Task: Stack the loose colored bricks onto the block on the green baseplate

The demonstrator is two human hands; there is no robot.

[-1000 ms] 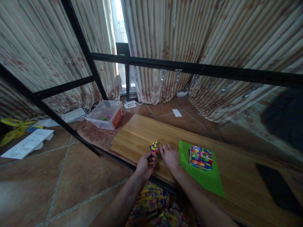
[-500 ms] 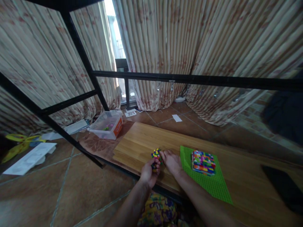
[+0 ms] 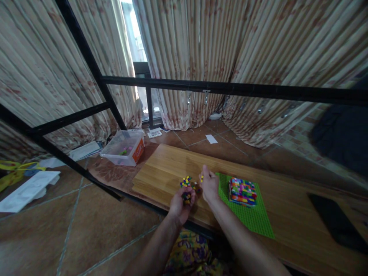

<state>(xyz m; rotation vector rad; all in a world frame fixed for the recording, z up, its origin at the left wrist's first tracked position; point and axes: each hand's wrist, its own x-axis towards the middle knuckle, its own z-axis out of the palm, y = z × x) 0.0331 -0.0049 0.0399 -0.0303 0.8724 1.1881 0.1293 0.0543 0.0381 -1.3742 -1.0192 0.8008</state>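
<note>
My left hand is cupped, palm up, around several small toy bricks, mostly dark from here. Just beyond its fingertips, a loose heap of coloured toy bricks lies on the wooden board. My right hand is raised a little to the right of the heap, fingers closed in a pinch. A small yellow brick shows at its fingertips. To the right, a multicoloured block of stacked bricks sits on a green studded baseplate.
The bricks lie on a long wooden board. A clear plastic box with a few pieces stands left of it. A dark flat object lies at the right. Black metal bars cross behind and left, before curtains.
My right hand has lifted away from the heap, pinching a yellow brick. My left hand has turned its palm up, showing the bricks inside. The view has shifted slightly.
</note>
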